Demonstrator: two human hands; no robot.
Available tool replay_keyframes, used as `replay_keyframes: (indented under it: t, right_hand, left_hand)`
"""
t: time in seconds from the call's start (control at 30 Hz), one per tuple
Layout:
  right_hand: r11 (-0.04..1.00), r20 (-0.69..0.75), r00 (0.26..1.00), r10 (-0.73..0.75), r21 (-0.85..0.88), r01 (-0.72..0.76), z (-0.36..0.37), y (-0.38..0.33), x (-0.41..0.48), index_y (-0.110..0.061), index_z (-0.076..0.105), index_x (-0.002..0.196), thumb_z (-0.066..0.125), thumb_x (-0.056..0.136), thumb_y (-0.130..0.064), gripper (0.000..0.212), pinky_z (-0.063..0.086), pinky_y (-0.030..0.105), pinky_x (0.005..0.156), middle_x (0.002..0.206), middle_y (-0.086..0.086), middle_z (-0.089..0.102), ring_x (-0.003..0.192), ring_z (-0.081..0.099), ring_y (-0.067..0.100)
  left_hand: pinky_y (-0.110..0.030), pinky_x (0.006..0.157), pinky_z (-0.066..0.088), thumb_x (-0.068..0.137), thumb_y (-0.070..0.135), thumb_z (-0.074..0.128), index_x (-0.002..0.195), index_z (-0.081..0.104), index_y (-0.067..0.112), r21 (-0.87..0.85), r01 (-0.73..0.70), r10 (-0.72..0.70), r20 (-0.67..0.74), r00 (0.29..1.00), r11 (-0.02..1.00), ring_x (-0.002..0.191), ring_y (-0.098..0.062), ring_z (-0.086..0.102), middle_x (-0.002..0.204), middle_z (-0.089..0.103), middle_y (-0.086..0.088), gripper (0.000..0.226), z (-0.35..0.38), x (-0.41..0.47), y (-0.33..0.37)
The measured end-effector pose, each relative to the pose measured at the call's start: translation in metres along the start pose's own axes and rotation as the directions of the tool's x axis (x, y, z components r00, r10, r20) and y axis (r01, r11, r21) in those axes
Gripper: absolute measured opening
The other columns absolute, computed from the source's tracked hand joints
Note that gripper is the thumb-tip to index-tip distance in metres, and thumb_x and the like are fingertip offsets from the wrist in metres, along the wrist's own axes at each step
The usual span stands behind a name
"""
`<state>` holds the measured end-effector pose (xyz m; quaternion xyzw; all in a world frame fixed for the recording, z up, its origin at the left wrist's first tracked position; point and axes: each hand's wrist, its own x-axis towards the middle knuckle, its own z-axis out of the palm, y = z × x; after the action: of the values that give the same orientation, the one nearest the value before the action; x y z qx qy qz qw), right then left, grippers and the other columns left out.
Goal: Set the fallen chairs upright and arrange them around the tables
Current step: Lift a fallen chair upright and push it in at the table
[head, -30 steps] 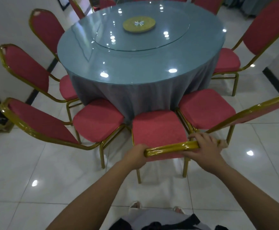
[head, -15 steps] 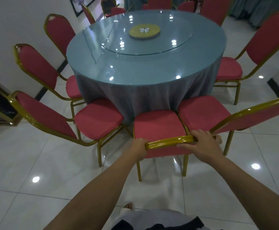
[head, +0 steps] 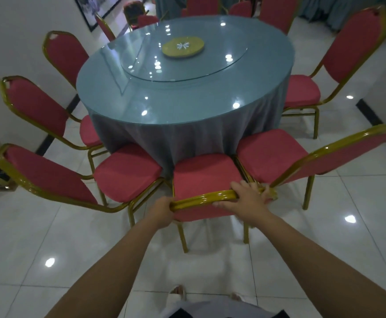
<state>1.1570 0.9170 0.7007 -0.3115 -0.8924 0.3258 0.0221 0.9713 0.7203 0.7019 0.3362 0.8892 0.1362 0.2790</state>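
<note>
A red-cushioned chair with a gold frame stands upright in front of me, its seat pushed against the cloth of the round table. My left hand grips the left end of its top rail. My right hand grips the right part of the same rail, fingers curled over it. Its neighbours, a chair on the left and a chair on the right, stand upright with seats almost touching it.
More upright red chairs ring the table: two at the left, one at the right, several at the far side. A glass turntable with a yellow disc tops the table. A white wall is at left; glossy white tiles lie underfoot.
The chair has slid forward toward the table, closing up between its neighbours. Both hands stay on its top rail, and my view has moved back so more of the far side shows.
</note>
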Motion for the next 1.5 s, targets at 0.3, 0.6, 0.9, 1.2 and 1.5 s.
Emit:
replay_keyframes:
  t: [0.3,0.6,0.9,1.2,1.5]
  right_hand:
    - [0.979,0.123,0.982,-0.143,0.164,0.122,-0.042,0.025,-0.009,-0.039,0.06,0.09,0.056,0.073,-0.077,0.042,0.037,0.049,0.104,0.089,-0.018,0.057,0.093,0.052,0.005]
    - [0.965,-0.141,0.99,0.032,0.261,0.006,-0.127,0.134,-0.059,-0.028,0.059,0.128,0.065,0.087,-0.051,0.049,0.041,0.04,0.108,0.132,-0.01,0.054,0.123,0.048,0.007]
    - [0.99,-0.349,0.93,0.118,0.118,-0.081,-0.221,0.225,-0.028,-0.028,0.051,0.139,0.067,0.085,-0.051,0.06,0.024,0.038,0.114,0.151,0.001,0.039,0.14,0.032,0.019]
    - [0.931,0.042,0.995,0.087,-0.359,-0.066,-0.334,0.323,0.077,-0.042,0.041,0.14,0.059,0.082,-0.063,0.064,0.008,0.054,0.115,0.151,-0.005,0.036,0.146,0.016,0.023]
    - [0.899,0.316,0.948,0.028,-0.424,0.115,-0.363,0.403,0.155,-0.034,0.062,0.097,0.06,0.087,-0.038,0.01,0.031,0.045,0.102,0.09,-0.011,0.058,0.094,0.055,0.013]
  left_hand:
    - [-0.017,0.055,0.043,0.077,0.008,0.072,0.083,0.062,0.031,-0.132,0.033,-0.025,0.057,0.998,0.991,0.072,-0.008,0.059,0.074,0.061,0.008,0.026,-0.001,-0.012,0.023]
    - [-0.023,0.106,0.029,0.081,0.049,0.073,0.147,0.04,0.029,-0.146,-0.336,0.341,0.014,0.94,0.931,0.134,-0.009,0.037,0.145,0.041,0.01,0.077,0.018,-0.004,0.21]
    - [-0.034,0.117,0.026,0.079,0.036,0.08,0.155,0.018,0.028,-0.146,-0.387,0.41,0.191,0.892,0.91,0.144,-0.017,0.026,0.158,0.024,-0.001,0.099,0.064,0.094,0.339]
    - [-0.027,0.078,0.043,0.081,0.031,0.075,0.13,0.049,0.023,-0.107,-0.297,0.314,0.404,0.859,0.949,0.095,-0.016,0.056,0.11,0.059,-0.001,0.056,0.137,0.217,0.451]
    - [-0.022,0.06,0.047,0.072,0.023,0.057,0.123,0.055,0.048,-0.025,-0.053,0.058,0.368,0.928,0.998,0.077,-0.005,0.06,0.087,0.06,0.016,0.057,0.152,0.225,0.471]
